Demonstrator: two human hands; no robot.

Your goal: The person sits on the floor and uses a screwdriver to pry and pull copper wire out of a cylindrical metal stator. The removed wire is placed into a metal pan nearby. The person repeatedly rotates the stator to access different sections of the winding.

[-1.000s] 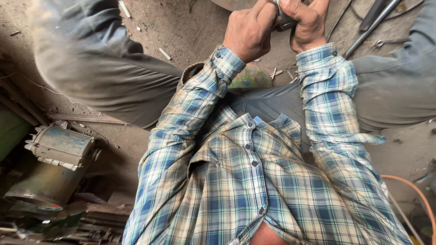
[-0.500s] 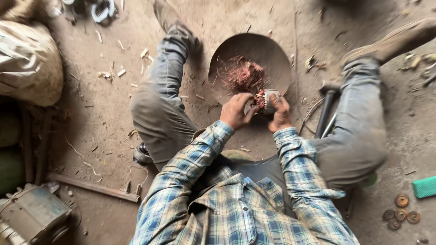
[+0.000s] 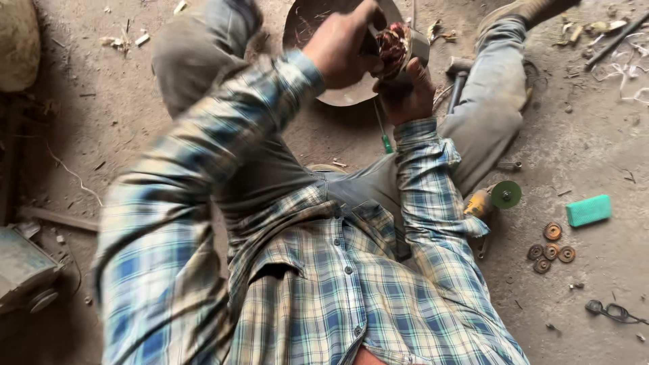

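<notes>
Left-hand fingers (image 3: 351, 30) pinch the copper winding (image 3: 391, 46), and the right hand (image 3: 405, 91) is clamped under the small motor stator (image 3: 405, 47), held above the metal bowl (image 3: 318, 27) at far centre. It looks heavy and rigid; the wire is springy and sharp, so the steel shell is the best place to grip.

The round motor part with reddish copper-looking wire windings (image 3: 395, 46) has a dull grey metal casing, and both the left hand (image 3: 345, 44) and right hand (image 3: 404, 91) on it poke out of soft checked blue-and-cream cloth sleeves. Under it the shallow round metal pan (image 3: 318, 20) looks matt and rusty-brown, sitting on a rough, dusty dirt floor (image 3: 595, 135). The small toothed gears (image 3: 551, 243) look like rusty metal too, while the teal rectangular block (image 3: 588, 210) has a smooth, plasticky finish.
</notes>
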